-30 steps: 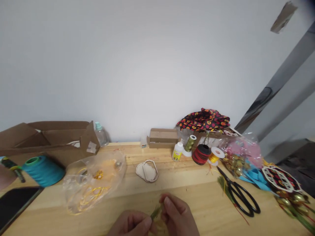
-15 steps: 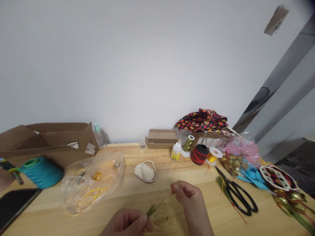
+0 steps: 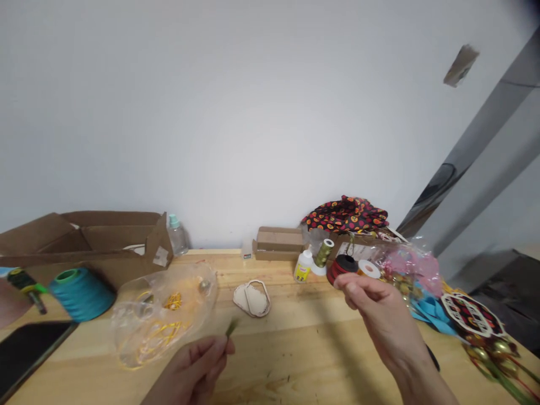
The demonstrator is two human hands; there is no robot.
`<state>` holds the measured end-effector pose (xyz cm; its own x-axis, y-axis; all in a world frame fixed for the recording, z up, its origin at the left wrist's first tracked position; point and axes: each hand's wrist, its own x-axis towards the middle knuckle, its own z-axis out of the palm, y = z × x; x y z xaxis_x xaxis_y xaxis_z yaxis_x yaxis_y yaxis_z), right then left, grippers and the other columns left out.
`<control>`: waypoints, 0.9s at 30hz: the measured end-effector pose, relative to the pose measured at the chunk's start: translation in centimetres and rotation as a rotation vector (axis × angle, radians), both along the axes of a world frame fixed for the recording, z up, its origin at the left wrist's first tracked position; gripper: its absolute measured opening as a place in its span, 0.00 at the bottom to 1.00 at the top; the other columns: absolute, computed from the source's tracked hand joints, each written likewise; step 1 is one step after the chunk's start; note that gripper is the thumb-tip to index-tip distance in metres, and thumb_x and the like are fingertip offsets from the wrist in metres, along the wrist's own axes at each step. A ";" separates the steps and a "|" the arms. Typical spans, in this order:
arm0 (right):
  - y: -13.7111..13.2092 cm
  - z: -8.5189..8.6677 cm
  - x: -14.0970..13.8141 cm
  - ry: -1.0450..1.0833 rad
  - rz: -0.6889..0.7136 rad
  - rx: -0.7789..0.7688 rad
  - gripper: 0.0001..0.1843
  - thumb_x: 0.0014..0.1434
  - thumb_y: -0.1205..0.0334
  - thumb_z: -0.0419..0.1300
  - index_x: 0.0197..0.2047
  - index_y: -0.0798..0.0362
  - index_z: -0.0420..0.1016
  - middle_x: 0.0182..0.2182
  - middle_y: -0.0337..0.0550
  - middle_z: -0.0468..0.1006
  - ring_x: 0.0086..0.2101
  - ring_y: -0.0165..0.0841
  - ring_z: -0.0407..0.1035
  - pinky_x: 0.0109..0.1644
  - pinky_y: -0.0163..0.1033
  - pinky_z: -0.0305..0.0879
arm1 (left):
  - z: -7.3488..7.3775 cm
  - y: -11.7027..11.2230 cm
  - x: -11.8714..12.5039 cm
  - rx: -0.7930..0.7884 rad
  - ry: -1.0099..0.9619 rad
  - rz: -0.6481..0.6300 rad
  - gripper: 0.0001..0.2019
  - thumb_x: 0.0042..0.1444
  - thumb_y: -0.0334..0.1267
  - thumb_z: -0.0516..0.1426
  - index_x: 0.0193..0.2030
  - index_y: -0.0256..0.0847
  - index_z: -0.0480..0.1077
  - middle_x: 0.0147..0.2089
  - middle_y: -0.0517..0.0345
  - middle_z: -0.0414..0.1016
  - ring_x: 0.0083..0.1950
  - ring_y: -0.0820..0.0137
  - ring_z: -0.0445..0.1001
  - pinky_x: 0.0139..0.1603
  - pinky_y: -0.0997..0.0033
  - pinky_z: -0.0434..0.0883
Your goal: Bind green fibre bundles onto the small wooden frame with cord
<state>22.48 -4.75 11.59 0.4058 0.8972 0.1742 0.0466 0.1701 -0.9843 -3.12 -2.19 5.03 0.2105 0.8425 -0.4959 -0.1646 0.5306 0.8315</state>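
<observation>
Head view: our left hand pinches a green fibre tuft slanting up and right, near the table's front; our empty right hand stays well apart, fingertips beside a black-and-red cord spool.

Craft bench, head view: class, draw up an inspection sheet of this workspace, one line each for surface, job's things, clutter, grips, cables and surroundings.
Surface: pale wooden bench, with small dark flecks near the front edge.
Job's things: green fibre tuft, held up above the bench.
Clutter: clear plastic bag holding yellow cord, teal thread cone, white glue bottle, red-and-black spool.
Grips: left hand pinches the tuft; right hand is raised with nothing visible in it, nearest the spool.
Cables: nothing seen.
Surroundings: white wall, cardboard box at back left, polka-dot fabric at back right.
</observation>
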 end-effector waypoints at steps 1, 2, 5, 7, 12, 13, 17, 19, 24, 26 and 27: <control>-0.1 0.2 -0.6 -0.041 0.057 -0.042 0.07 0.41 0.59 0.63 0.20 0.54 0.76 0.21 0.40 0.74 0.20 0.25 0.59 0.24 0.30 0.54 | 0.1 0.2 0.2 0.005 -0.036 0.022 0.17 0.30 0.48 0.64 0.22 0.36 0.70 0.13 0.71 0.51 0.14 0.85 0.44 0.12 0.86 0.45; -0.1 0.2 -1.3 -0.078 0.119 -0.089 0.08 0.42 0.59 0.63 0.19 0.54 0.76 0.19 0.40 0.74 0.19 0.25 0.59 0.23 0.30 0.54 | 0.2 0.3 0.4 0.009 -0.073 0.026 0.16 0.31 0.48 0.64 0.22 0.36 0.70 0.13 0.71 0.53 0.13 0.85 0.44 0.11 0.86 0.45; 0.0 -0.7 -4.6 -0.170 0.291 -0.190 0.07 0.42 0.62 0.62 0.17 0.55 0.76 0.16 0.38 0.71 0.18 0.25 0.59 0.22 0.30 0.54 | 0.4 0.3 1.6 0.032 -0.188 -0.006 0.16 0.32 0.47 0.64 0.22 0.35 0.71 0.15 0.66 0.62 0.13 0.84 0.52 0.11 0.87 0.50; 0.1 -1.8 -7.0 -0.239 0.337 -0.163 0.04 0.41 0.65 0.62 0.19 0.54 0.77 0.16 0.37 0.70 0.20 0.26 0.60 0.24 0.30 0.55 | 0.6 0.0 2.5 0.055 -0.251 0.040 0.15 0.31 0.45 0.64 0.21 0.34 0.71 0.19 0.60 0.70 0.20 0.79 0.64 0.20 0.84 0.62; 0.3 -4.2 -10.5 -0.441 0.382 -0.019 0.03 0.43 0.63 0.63 0.23 0.50 0.79 0.19 0.37 0.66 0.25 0.29 0.62 0.29 0.32 0.59 | 0.7 -0.4 3.8 0.109 -0.378 0.086 0.14 0.38 0.46 0.61 0.25 0.35 0.72 0.24 0.56 0.73 0.29 0.71 0.70 0.32 0.77 0.67; 0.4 -4.5 -10.7 -0.482 0.348 -0.002 0.03 0.44 0.63 0.62 0.24 0.49 0.79 0.20 0.38 0.65 0.26 0.30 0.62 0.29 0.33 0.59 | 0.5 -0.4 3.9 0.109 -0.387 0.062 0.14 0.39 0.46 0.61 0.24 0.35 0.71 0.22 0.58 0.71 0.26 0.73 0.68 0.28 0.78 0.66; 0.9 -5.2 -10.8 -0.562 0.219 0.051 0.04 0.46 0.63 0.61 0.25 0.47 0.79 0.20 0.38 0.61 0.26 0.31 0.60 0.28 0.34 0.58 | -0.3 -0.2 4.2 0.099 -0.338 0.076 0.16 0.36 0.48 0.62 0.19 0.36 0.65 0.12 0.71 0.54 0.13 0.84 0.49 0.12 0.86 0.48; 1.0 -5.4 -10.7 -0.542 0.230 0.045 0.05 0.46 0.63 0.60 0.26 0.47 0.79 0.19 0.37 0.61 0.25 0.31 0.60 0.26 0.33 0.57 | -0.4 -0.1 4.3 0.128 -0.298 0.109 0.18 0.34 0.49 0.62 0.17 0.36 0.63 0.13 0.72 0.51 0.14 0.85 0.45 0.12 0.86 0.43; 1.0 -4.8 -10.0 -0.493 0.196 0.047 0.05 0.46 0.65 0.60 0.24 0.50 0.78 0.19 0.38 0.64 0.24 0.30 0.61 0.27 0.32 0.58 | -0.3 -0.1 4.4 0.101 -0.262 0.087 0.19 0.34 0.50 0.61 0.17 0.36 0.62 0.12 0.73 0.50 0.14 0.85 0.43 0.13 0.85 0.41; 0.7 -4.0 -9.6 -0.505 0.195 0.074 0.04 0.45 0.65 0.61 0.22 0.50 0.78 0.19 0.38 0.64 0.24 0.29 0.62 0.26 0.32 0.59 | -0.4 0.0 4.2 0.120 -0.272 0.056 0.18 0.37 0.50 0.60 0.19 0.35 0.64 0.12 0.71 0.55 0.13 0.85 0.46 0.13 0.85 0.44; 0.6 -3.5 -9.4 -0.523 0.231 0.090 0.04 0.44 0.65 0.62 0.21 0.50 0.77 0.19 0.37 0.64 0.23 0.29 0.62 0.25 0.32 0.59 | -0.5 0.1 4.0 0.140 -0.276 0.048 0.17 0.37 0.50 0.60 0.20 0.35 0.66 0.14 0.69 0.59 0.14 0.84 0.50 0.14 0.85 0.48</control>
